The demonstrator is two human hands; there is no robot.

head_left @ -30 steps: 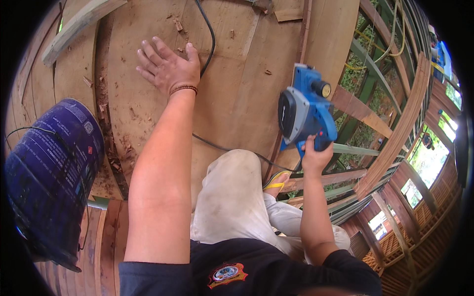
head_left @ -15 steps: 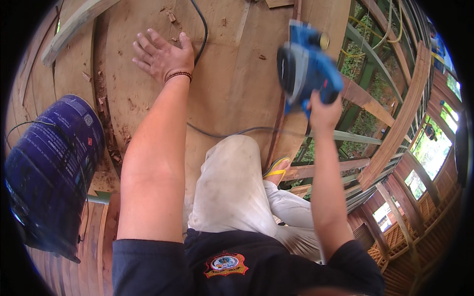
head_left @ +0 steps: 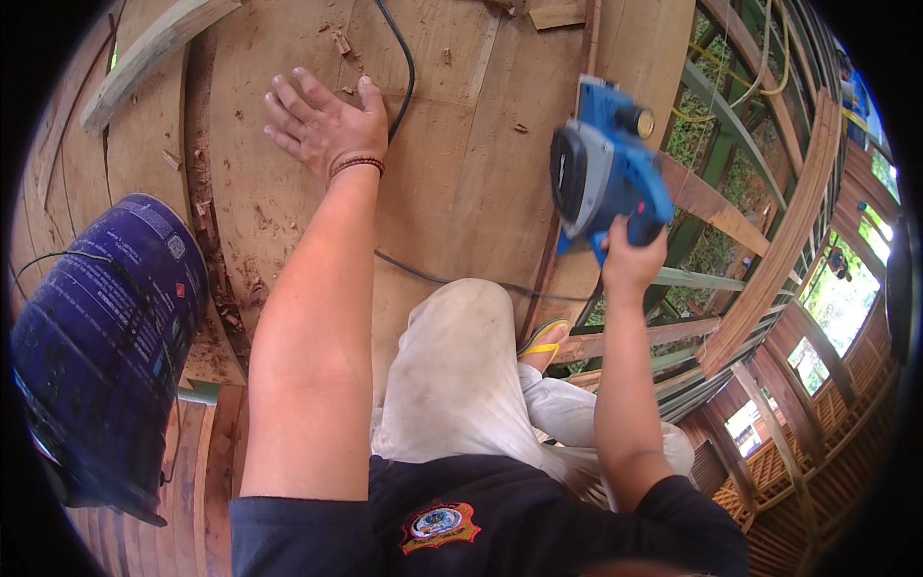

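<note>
In my right hand is a blue electric planer, gripped by its rear handle. A black side cover faces left and a round brass-topped knob shows at its front. The planer is over a narrow reddish-brown strip of wood along the right part of the boards; whether it touches the strip I cannot tell. My left hand rests with spread fingers on the wide wooden boards, holding nothing. Beside its wrist runs a black power cord, which passes under my left forearm and reappears near my knee.
A dark blue bucket stands at the left, with a thin cord over it. Wood shavings litter the boards. A loose grey timber lies at the upper left. Beyond the right edge, open beams show greenery below. My sandalled foot is near the strip.
The whole view has shifted slightly, placing things a little lower. My right hand still grips the planer, which looks less blurred now. The left hand stays spread on the boards.
</note>
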